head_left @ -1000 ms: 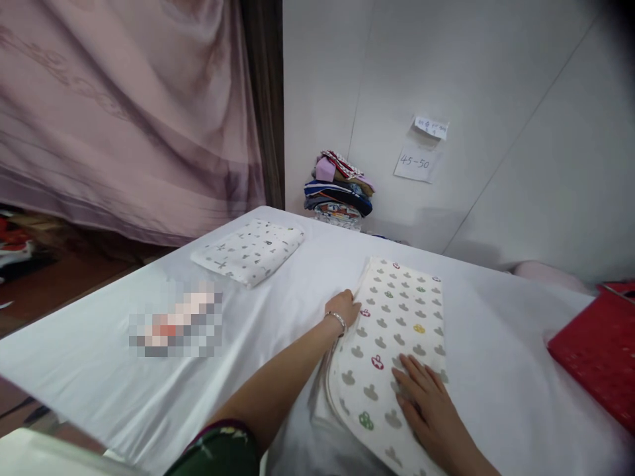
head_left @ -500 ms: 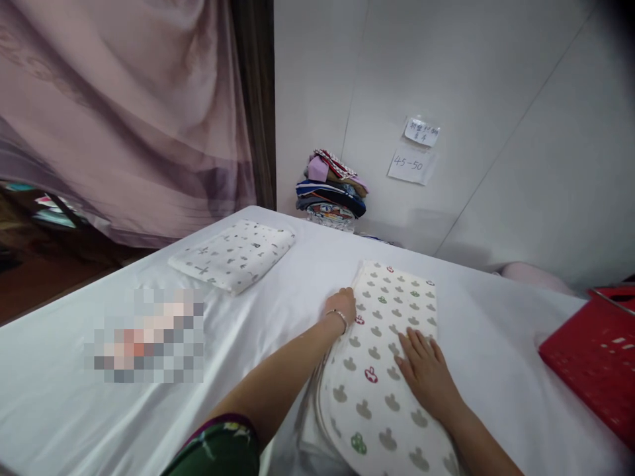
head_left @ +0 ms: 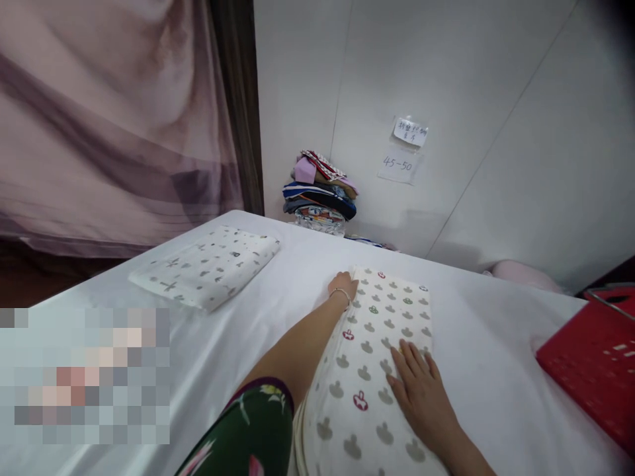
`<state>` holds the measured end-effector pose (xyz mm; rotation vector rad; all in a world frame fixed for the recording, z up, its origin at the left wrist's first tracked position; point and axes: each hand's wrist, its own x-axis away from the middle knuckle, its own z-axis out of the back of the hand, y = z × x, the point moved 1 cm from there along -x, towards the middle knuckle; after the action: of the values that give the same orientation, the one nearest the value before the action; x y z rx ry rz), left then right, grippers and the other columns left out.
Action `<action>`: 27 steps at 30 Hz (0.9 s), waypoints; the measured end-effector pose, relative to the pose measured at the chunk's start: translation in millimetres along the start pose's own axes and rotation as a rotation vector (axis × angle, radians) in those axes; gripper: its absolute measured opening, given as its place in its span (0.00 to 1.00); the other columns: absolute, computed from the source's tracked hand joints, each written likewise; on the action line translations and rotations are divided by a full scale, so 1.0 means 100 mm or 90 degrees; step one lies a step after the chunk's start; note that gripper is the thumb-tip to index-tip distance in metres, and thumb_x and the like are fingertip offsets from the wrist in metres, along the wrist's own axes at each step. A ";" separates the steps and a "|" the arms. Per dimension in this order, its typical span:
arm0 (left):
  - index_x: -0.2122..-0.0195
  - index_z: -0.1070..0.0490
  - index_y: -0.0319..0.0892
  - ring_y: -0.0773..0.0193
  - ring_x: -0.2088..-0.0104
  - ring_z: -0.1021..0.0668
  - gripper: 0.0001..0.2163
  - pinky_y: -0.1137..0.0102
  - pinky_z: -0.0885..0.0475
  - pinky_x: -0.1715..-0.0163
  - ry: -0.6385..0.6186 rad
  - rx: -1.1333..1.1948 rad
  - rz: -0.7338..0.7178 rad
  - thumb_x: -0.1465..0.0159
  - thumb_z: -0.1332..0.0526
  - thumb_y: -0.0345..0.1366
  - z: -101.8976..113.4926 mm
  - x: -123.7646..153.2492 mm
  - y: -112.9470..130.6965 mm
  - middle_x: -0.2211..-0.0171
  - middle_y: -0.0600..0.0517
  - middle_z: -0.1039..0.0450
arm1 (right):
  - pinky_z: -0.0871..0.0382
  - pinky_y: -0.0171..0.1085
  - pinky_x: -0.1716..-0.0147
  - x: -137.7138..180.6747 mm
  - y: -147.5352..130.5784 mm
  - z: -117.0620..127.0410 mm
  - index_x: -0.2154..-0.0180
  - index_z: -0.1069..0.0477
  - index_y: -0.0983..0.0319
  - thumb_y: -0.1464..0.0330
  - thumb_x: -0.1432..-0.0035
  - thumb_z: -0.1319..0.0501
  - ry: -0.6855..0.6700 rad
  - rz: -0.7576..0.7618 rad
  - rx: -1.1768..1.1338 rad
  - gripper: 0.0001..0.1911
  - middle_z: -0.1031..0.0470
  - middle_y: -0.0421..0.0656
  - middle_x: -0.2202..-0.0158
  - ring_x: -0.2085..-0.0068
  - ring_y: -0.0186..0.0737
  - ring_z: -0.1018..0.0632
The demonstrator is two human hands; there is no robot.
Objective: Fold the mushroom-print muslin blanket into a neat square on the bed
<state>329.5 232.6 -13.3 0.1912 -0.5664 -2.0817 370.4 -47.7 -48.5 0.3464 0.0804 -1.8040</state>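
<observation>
Right hand (head_left: pixel 421 393) sits flat on the near half of the folded apple-print cloth (head_left: pixel 381 350), fingers (head_left: pixel 411 360) spread, gripping nothing. I'd keep that palm pressing so the layers don't slide while the far edge gets squared. Cloth lies lengthwise on the white table (head_left: pixel 496 344), centre-right. Left hand (head_left: pixel 342 285) reaches to the cloth's far corner at 11 o'clock, arm straight, fingers curled at the edge; can't tell if they pinch it. Farther, 10 o'clock: second folded cloth (head_left: pixel 206 264). Red basket (head_left: pixel 592 360) at 3.

Both hands, left hand (head_left: pixel 342 285) and right hand (head_left: pixel 419 387), rest on patterned cloth (head_left: pixel 381 350).
</observation>
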 end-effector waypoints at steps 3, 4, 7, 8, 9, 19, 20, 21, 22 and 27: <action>0.54 0.35 0.40 0.60 0.55 0.26 0.15 0.68 0.33 0.59 0.006 -0.006 0.019 0.35 0.53 0.40 -0.05 -0.05 0.00 0.53 0.43 0.32 | 0.49 0.51 0.44 0.00 0.00 0.00 0.44 0.39 0.59 0.55 0.39 0.54 0.009 0.001 -0.003 0.26 0.44 0.47 0.39 0.40 0.49 0.43; 0.53 0.36 0.40 0.60 0.55 0.26 0.15 0.68 0.32 0.58 0.007 -0.010 0.026 0.35 0.54 0.39 -0.06 -0.07 0.00 0.53 0.43 0.31 | 0.49 0.52 0.44 0.00 0.00 0.00 0.44 0.39 0.59 0.55 0.39 0.54 0.012 0.003 -0.005 0.26 0.44 0.47 0.40 0.40 0.49 0.43; 0.53 0.35 0.39 0.59 0.55 0.26 0.14 0.68 0.32 0.58 -0.001 -0.023 0.039 0.35 0.53 0.37 -0.06 -0.12 0.02 0.53 0.42 0.31 | 0.49 0.52 0.45 0.00 0.01 -0.02 0.44 0.39 0.59 0.55 0.39 0.54 0.018 0.005 -0.013 0.26 0.43 0.47 0.40 0.40 0.49 0.43; 0.53 0.35 0.39 0.58 0.55 0.26 0.14 0.68 0.32 0.58 -0.004 -0.026 0.038 0.36 0.52 0.37 -0.05 -0.13 0.03 0.53 0.42 0.31 | 0.49 0.52 0.45 0.00 0.01 -0.02 0.44 0.39 0.59 0.55 0.39 0.54 0.019 0.007 -0.013 0.26 0.43 0.47 0.40 0.40 0.49 0.43; 0.53 0.35 0.39 0.58 0.54 0.26 0.14 0.68 0.33 0.58 -0.004 -0.028 0.036 0.36 0.52 0.38 -0.04 -0.14 0.04 0.53 0.42 0.31 | 0.49 0.52 0.45 0.00 0.02 -0.03 0.44 0.39 0.59 0.55 0.39 0.53 0.019 0.009 -0.013 0.26 0.43 0.47 0.40 0.40 0.49 0.43; 0.51 0.35 0.37 0.55 0.53 0.27 0.16 0.64 0.33 0.57 -0.015 -0.034 -0.002 0.35 0.53 0.37 -0.04 -0.29 0.08 0.51 0.40 0.33 | 0.51 0.54 0.44 -0.01 -0.01 0.04 0.44 0.40 0.59 0.56 0.39 0.54 -0.008 0.004 -0.039 0.25 0.45 0.48 0.39 0.39 0.51 0.44; 0.51 0.35 0.37 0.55 0.53 0.27 0.16 0.64 0.33 0.57 -0.019 -0.033 -0.007 0.35 0.53 0.38 -0.04 -0.30 0.08 0.51 0.40 0.33 | 0.52 0.54 0.44 -0.02 -0.02 0.05 0.44 0.40 0.59 0.56 0.39 0.54 -0.009 0.003 -0.043 0.25 0.45 0.48 0.39 0.39 0.51 0.44; 0.51 0.35 0.37 0.55 0.53 0.28 0.16 0.64 0.33 0.57 -0.023 -0.032 -0.013 0.35 0.53 0.39 -0.04 -0.30 0.07 0.51 0.40 0.33 | 0.52 0.53 0.44 -0.02 -0.02 0.06 0.44 0.40 0.60 0.56 0.38 0.54 -0.012 0.000 -0.047 0.25 0.45 0.48 0.39 0.39 0.51 0.44; 0.51 0.36 0.37 0.55 0.52 0.28 0.17 0.64 0.34 0.56 -0.027 -0.029 -0.022 0.36 0.52 0.41 -0.03 -0.28 0.06 0.50 0.40 0.34 | 0.52 0.53 0.44 -0.02 -0.02 0.07 0.43 0.40 0.60 0.56 0.38 0.54 -0.017 -0.003 -0.049 0.26 0.45 0.48 0.39 0.39 0.51 0.44; 0.43 0.44 0.39 0.57 0.43 0.37 0.25 0.68 0.41 0.47 -0.034 -0.022 -0.112 0.39 0.47 0.46 0.06 0.17 -0.09 0.41 0.43 0.44 | 0.53 0.52 0.43 -0.03 -0.02 0.10 0.43 0.41 0.61 0.56 0.38 0.57 -0.049 -0.024 -0.058 0.26 0.46 0.49 0.39 0.39 0.50 0.45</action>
<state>310.9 224.1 -11.2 0.1702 -0.5622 -2.2719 366.9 -46.4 -38.0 0.2125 0.1153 -1.8424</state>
